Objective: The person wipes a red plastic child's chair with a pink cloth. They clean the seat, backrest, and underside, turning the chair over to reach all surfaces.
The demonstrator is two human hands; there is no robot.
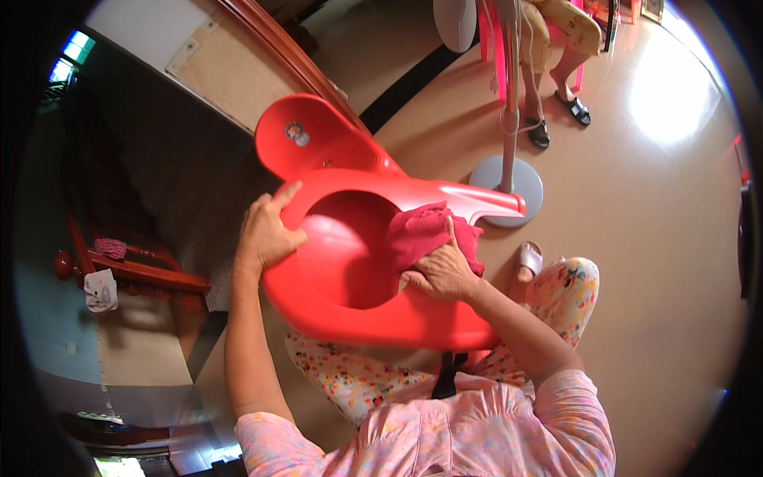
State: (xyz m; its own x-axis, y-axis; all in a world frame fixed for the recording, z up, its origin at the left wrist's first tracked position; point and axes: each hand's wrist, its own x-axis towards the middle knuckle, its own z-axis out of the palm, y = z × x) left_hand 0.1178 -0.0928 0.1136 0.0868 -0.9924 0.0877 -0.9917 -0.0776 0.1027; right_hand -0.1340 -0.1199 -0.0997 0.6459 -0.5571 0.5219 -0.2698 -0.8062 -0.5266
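Note:
A red plastic vessel (357, 325), shaped like a bedpan with a wide round opening and a handle at the right, is held above my lap. My left hand (269, 229) grips its left rim, with the thumb at the edge of the opening. In my right hand (444, 268) is a crimson cloth (420, 229), bunched up against the right side of the opening. The cloth covers part of that rim. Beyond the vessel shows another red plastic piece (316, 134), hollow and curved, with a round sticker inside. Whether the two pieces are joined, I cannot tell.
A stand with a round grey base (483, 173) rises just past the handle, with a cord hanging along its pole (511, 83). Farther back, a seated person's legs (563, 47) end in black sandals. Wooden stair parts (149, 271) with small cloths stand at the left.

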